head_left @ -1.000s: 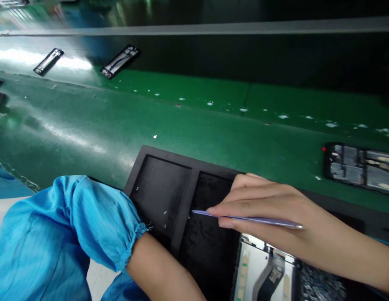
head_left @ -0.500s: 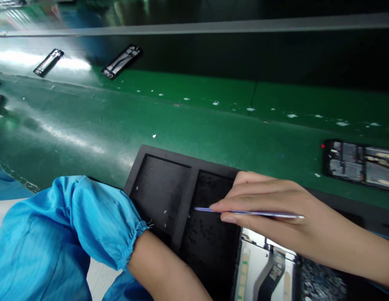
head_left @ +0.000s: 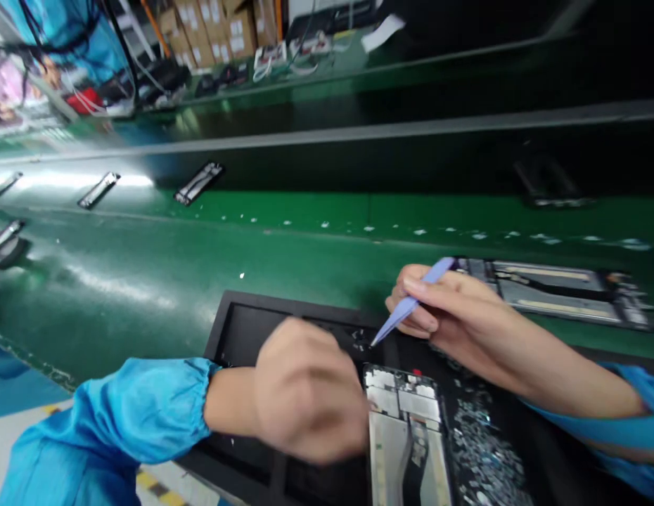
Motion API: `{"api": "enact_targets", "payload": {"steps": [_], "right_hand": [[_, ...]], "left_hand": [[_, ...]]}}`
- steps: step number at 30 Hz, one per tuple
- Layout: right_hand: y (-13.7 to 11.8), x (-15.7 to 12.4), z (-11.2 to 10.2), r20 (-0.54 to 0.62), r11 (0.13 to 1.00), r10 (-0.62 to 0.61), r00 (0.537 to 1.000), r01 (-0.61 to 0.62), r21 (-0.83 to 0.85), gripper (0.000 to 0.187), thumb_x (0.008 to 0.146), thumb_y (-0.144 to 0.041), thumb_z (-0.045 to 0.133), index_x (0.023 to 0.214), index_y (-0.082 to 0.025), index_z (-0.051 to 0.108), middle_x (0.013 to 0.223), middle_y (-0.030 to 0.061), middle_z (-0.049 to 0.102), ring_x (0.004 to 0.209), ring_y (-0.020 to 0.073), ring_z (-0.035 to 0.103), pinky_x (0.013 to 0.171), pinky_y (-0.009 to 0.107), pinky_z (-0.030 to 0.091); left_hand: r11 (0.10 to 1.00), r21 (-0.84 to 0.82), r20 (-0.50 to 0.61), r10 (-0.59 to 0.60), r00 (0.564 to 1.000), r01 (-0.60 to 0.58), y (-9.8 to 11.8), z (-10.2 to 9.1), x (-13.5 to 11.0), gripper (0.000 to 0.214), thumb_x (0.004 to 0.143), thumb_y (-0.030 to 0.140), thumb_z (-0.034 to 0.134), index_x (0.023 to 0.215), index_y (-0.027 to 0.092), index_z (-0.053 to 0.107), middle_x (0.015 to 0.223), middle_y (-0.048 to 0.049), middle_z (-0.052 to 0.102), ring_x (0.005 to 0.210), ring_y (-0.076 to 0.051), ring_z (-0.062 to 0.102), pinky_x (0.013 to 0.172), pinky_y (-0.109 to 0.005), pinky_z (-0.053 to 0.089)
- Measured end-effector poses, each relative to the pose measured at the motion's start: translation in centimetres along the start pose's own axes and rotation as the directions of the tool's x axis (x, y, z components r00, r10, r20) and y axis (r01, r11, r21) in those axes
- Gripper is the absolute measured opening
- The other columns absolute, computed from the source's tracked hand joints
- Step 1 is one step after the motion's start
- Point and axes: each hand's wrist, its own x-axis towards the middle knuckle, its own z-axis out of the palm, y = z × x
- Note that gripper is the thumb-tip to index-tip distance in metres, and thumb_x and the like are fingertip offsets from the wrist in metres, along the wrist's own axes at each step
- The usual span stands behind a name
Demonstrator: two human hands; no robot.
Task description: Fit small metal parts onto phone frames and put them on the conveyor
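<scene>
In my right hand (head_left: 448, 309) is a pair of purple tweezers (head_left: 406, 309), pinched between thumb and fingers. Their tip points down and left, close to a few tiny pieces in the black tray (head_left: 224, 330). My left hand (head_left: 311, 393) is over the tray, curled and smeared by motion, with its fingers mostly hidden. Beside it lies an opened phone body (head_left: 387, 450), its metal inside and a dark ribbon cable facing up. Whether the left hand touches the phone, I cannot tell. A small red piece (head_left: 416, 372) shows at the phone's top edge.
A heap of small shiny parts (head_left: 485, 450) lies right of the phone. Another opened phone body (head_left: 559, 288) rests behind my right hand. Farther back are more phone bodies (head_left: 197, 184) on the green bench (head_left: 163, 260), with cardboard boxes (head_left: 216, 31) beyond.
The view has tilted up, showing more background. My left hand has come into view over the tray. The tweezers have turned from pointing left to pointing down and left.
</scene>
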Motion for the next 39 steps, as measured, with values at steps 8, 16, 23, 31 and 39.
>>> {"api": "enact_targets", "payload": {"steps": [8,16,23,31,39], "right_hand": [[0.1,0.1,0.5,0.088,0.964,0.060,0.994,-0.081,0.255,0.046,0.079,-0.051,0.085,0.064,-0.020,0.053,0.059,-0.0038,0.042,0.057,0.0105,0.035,0.054,0.026,0.040],[0.3,0.2,0.6,0.041,0.942,0.026,0.999,-0.038,0.333,0.043,0.073,-0.046,0.090,0.066,-0.020,0.057,0.060,-0.0038,0.045,0.059,0.0109,0.034,0.054,0.025,0.037],[0.7,0.4,0.4,-0.018,0.942,-0.013,1.000,0.018,0.336,0.031,0.079,-0.047,0.084,0.084,-0.021,0.067,0.062,-0.0041,0.045,0.060,0.0124,0.039,0.057,0.028,0.040],[1.4,0.5,0.2,-0.027,0.954,-0.049,0.998,0.055,0.293,0.030,0.082,-0.046,0.082,0.093,-0.021,0.070,0.062,-0.0041,0.049,0.061,0.0129,0.045,0.060,0.029,0.043],[0.9,-0.1,-0.8,-0.175,0.984,-0.100,0.979,0.123,0.130,0.041,0.078,-0.053,0.085,0.099,-0.022,0.071,0.067,-0.0028,0.056,0.064,0.0128,0.050,0.060,0.027,0.045]], "left_hand": [[0.966,-0.021,-0.077,0.255,0.964,-0.257,-1.1,-0.1,3.3,0.019,0.096,0.021,0.074,0.113,0.021,0.067,0.097,-0.0025,0.077,0.092,-0.017,0.073,0.085,-0.033,0.056],[0.966,-0.028,-0.083,0.252,0.964,-0.255,-0.9,-0.2,3.2,0.003,0.098,0.018,0.071,0.102,0.019,0.072,0.090,-0.0017,0.081,0.084,-0.015,0.078,0.077,-0.029,0.052],[0.989,-0.079,-0.131,0.112,0.985,-0.123,-1.3,0.3,3.0,0.003,0.096,0.022,0.075,0.099,0.023,0.076,0.090,-0.0005,0.081,0.077,-0.015,0.077,0.072,-0.030,0.056],[0.996,-0.082,-0.103,0.036,0.994,-0.045,-1.1,0.1,2.9,0.002,0.095,0.022,0.076,0.096,0.022,0.076,0.089,-0.0003,0.081,0.078,-0.014,0.076,0.071,-0.027,0.057],[0.966,-0.217,0.007,-0.145,0.989,0.143,-1.0,0.8,2.6,0.021,0.095,0.018,0.071,0.116,0.019,0.069,0.101,-0.0047,0.077,0.069,-0.012,0.075,0.053,-0.019,0.055]]}}
